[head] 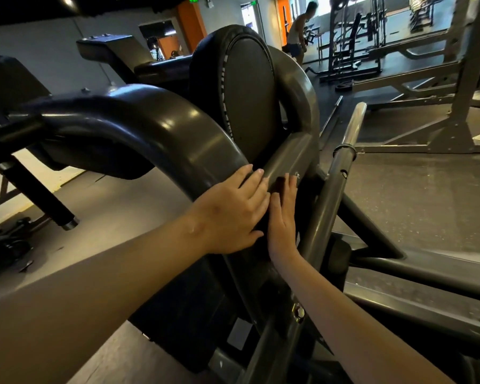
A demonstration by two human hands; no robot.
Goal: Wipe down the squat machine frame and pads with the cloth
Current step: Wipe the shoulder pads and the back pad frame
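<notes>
The squat machine's curved grey frame tube [161,134] arcs across the middle of the view, with a black shoulder pad [247,90] standing upright behind it. My left hand [233,214] lies on the lower end of the curved tube with its fingers spread flat. Just right of it, my right hand [283,217] presses flat, fingers straight and pointing up, against a dark patch on the frame [277,185] that may be a cloth; I cannot tell for sure. Both hands touch each other at the thumb side.
A chrome weight post [349,131] with a collar rises to the right of the hands. A black handle bar [39,198] slopes down at the left. Grey frame beams [416,286] cross the floor at the right. A person [298,31] stands by racks far behind.
</notes>
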